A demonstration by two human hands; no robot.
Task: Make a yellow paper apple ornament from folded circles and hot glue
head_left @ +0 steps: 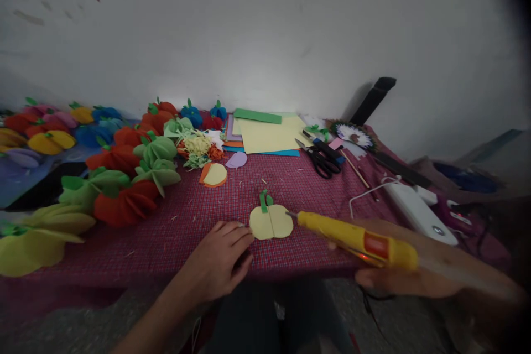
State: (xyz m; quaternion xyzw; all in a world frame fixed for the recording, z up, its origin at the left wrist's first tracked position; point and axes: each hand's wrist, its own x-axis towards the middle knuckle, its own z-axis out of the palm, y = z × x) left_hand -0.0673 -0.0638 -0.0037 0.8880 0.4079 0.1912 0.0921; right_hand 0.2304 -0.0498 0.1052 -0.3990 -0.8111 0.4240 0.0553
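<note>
A pale yellow paper pumpkin cutout [261, 225] with a centre fold and a green paper stem [264, 201] lies flat on the checked cloth. My left hand [224, 251] rests palm down beside it, fingers stretched out, fingertips at the cutout's left edge. My right hand [398, 279] is closed around a yellow glue gun [344, 232]. Its thin metal tip points left, close to the cutout's upper right edge; whether it touches cannot be made out. A small red light shows on the glue gun's underside.
Finished paper pumpkins [124, 202] in several colours crowd the left side. Coloured paper sheets [271, 135] lie against the wall, with black scissors [321, 163] to their right. A white power strip [418, 213] is at the right. Round cutouts [215, 174] lie left of centre.
</note>
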